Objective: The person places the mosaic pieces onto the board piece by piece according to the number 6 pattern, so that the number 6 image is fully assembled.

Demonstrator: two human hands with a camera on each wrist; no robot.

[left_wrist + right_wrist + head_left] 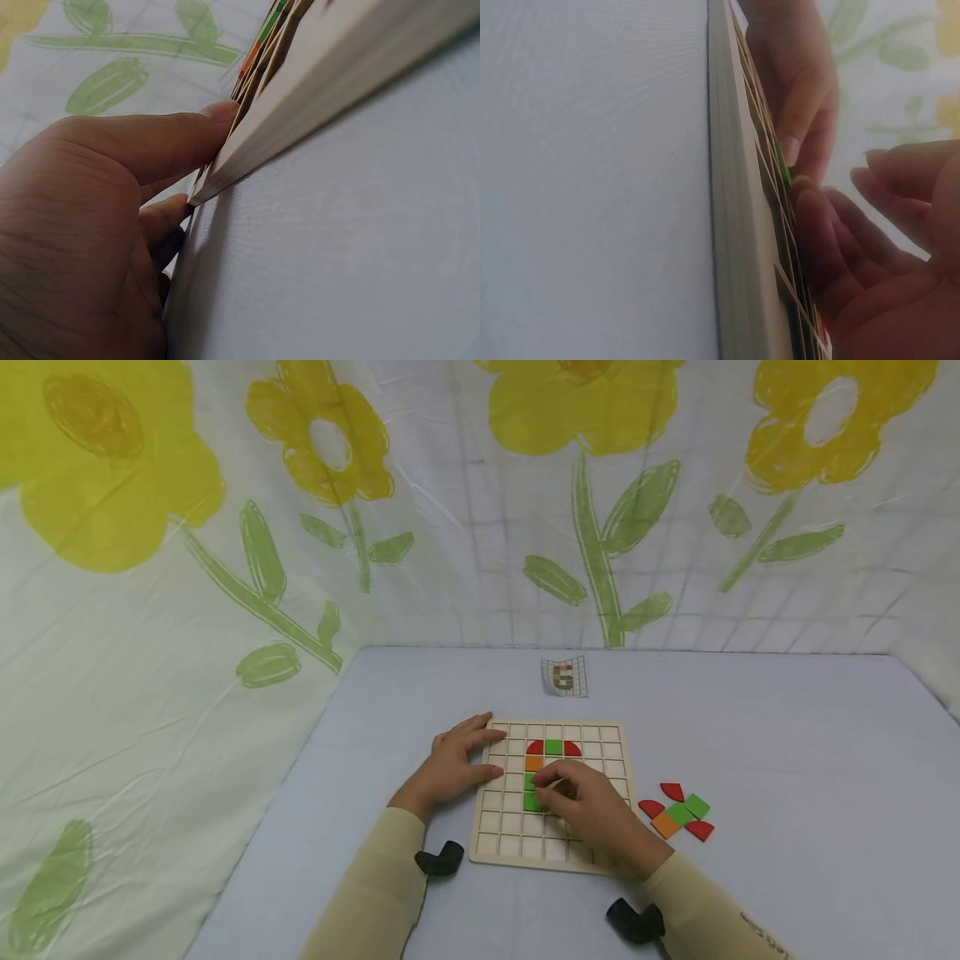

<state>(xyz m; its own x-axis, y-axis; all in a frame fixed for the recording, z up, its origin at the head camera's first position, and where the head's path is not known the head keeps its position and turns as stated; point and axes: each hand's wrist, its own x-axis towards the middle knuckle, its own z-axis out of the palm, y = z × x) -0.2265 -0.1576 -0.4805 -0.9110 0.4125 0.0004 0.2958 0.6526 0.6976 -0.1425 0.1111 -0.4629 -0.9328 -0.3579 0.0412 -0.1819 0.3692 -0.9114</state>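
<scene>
A wooden grid board (pixel 498 843) lies on the table. Set in its cells are red quarter-round tiles (pixel 572 748), green square tiles (pixel 553 747) and an orange square tile (pixel 533 763). My left hand (pixel 453 764) rests at the board's left side, fingers spread. In the left wrist view its thumb (pixel 180 139) lies on the rim. My right hand (pixel 588 802) is over the middle of the board, fingertips at the lower green tiles (pixel 532 802) and partly covering them. The right wrist view shows fingertips (pixel 806 199) touching the board beside a green tile (pixel 783 165); no tile shows between them.
Right of the board lie loose tiles: red quarter-rounds (pixel 672 792), green squares (pixel 697 806) and an orange square (pixel 664 825). A small printed pattern card (pixel 566 677) is behind the board. A white curtain with painted flowers (pixel 450 568) hangs at the table's back.
</scene>
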